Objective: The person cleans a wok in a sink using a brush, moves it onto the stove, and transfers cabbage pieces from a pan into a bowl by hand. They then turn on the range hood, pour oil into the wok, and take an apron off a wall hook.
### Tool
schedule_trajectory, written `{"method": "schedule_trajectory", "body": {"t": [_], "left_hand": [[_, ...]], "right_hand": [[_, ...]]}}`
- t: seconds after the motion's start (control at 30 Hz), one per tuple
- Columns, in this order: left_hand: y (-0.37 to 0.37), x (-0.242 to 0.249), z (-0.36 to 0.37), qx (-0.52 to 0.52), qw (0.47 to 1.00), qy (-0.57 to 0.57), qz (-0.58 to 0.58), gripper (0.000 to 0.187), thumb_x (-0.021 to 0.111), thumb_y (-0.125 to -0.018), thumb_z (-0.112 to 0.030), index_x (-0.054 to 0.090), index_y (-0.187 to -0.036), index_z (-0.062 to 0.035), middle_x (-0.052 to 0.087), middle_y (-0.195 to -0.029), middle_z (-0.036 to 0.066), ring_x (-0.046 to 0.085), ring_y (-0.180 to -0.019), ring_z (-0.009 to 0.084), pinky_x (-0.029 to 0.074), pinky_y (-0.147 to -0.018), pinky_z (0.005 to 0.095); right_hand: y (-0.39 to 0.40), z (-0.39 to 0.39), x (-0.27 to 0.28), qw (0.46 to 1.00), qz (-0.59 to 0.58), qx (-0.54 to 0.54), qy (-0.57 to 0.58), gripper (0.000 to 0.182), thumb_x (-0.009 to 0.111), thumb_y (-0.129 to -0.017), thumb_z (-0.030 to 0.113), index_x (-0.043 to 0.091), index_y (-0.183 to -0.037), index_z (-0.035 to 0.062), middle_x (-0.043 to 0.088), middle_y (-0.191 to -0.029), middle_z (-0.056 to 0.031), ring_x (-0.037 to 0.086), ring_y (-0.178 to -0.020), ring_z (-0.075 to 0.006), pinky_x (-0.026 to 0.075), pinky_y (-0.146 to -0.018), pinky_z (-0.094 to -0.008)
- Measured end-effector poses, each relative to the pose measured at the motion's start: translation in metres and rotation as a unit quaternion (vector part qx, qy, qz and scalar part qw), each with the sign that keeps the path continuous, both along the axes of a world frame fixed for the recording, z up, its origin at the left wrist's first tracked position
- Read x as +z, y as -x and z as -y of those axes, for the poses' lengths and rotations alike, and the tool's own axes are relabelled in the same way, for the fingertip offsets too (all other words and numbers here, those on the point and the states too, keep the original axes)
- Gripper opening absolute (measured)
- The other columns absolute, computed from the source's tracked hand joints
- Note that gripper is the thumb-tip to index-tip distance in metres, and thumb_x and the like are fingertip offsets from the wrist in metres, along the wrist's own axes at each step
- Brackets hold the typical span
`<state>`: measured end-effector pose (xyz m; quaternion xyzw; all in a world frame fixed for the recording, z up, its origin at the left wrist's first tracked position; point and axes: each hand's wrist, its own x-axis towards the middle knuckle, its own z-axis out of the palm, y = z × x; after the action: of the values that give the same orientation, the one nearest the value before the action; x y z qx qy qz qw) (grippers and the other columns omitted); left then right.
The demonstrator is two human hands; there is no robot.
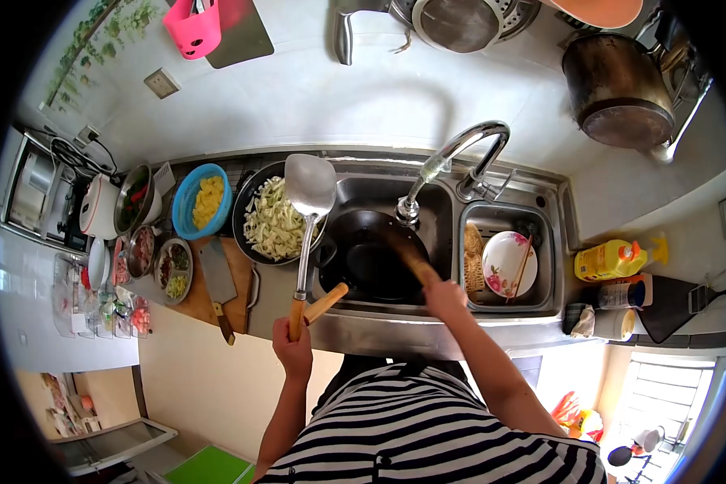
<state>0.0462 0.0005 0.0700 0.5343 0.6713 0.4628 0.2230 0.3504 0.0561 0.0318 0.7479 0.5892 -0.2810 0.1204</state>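
Observation:
My left hand is closed around the wooden grip of a wok turner, its metal blade raised over the edge of the sink. Beside that hand, a second short wooden handle points right toward the wok. A black wok sits in the left basin, under the faucet. My right hand grips a wooden handle, smeared by motion, that overlaps the wok's right side; I cannot tell what its far end is. Left of the turner, a pan holds chopped pale vegetables.
A cleaver lies on the wooden cutting board. Further left are a blue basket of yellow pieces and several bowls. The right basin holds a floral plate with chopsticks. A yellow bottle stands on the right.

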Motion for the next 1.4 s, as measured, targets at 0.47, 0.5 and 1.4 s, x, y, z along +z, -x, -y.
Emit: {"method": "schedule_trajectory", "body": {"t": [0.47,0.5,1.4], "left_hand": [[0.017,-0.014,0.003,-0.007,0.999,0.021,-0.036,0.008,0.061,-0.081,0.0,0.057,-0.088,-0.0003,0.056,-0.081,0.01,0.055,-0.071,0.021,0.044,-0.066,0.0303],[0.018,-0.015,0.004,-0.003,0.999,0.022,-0.037,0.008,0.061,-0.081,0.0,0.057,-0.088,-0.0003,0.056,-0.082,0.01,0.055,-0.071,0.0212,0.045,-0.066,0.0305],[-0.039,-0.038,0.006,-0.069,0.975,0.181,-0.112,0.025,0.063,-0.063,-0.013,0.067,-0.086,-0.0015,0.055,-0.082,0.015,0.057,-0.08,0.0314,0.047,-0.073,0.0379]], "right_hand": [[-0.029,0.001,0.007,0.997,0.052,-0.037,-0.033,0.057,0.058,-0.086,0.034,0.035,-0.138,0.0359,0.058,-0.105,-0.0194,0.063,-0.091,-0.0352,0.051,-0.074,-0.0478],[-0.037,-0.001,0.023,0.995,0.06,-0.042,-0.073,0.061,0.061,-0.084,0.032,0.033,-0.139,0.032,0.058,-0.105,-0.0195,0.063,-0.091,-0.0351,0.051,-0.074,-0.0482],[-0.235,-0.152,0.051,0.919,0.205,0.267,-0.203,0.034,0.073,-0.057,0.023,0.062,-0.086,0.0075,0.059,-0.095,-0.0073,0.056,-0.098,-0.0235,0.032,-0.105,-0.0365]]}}
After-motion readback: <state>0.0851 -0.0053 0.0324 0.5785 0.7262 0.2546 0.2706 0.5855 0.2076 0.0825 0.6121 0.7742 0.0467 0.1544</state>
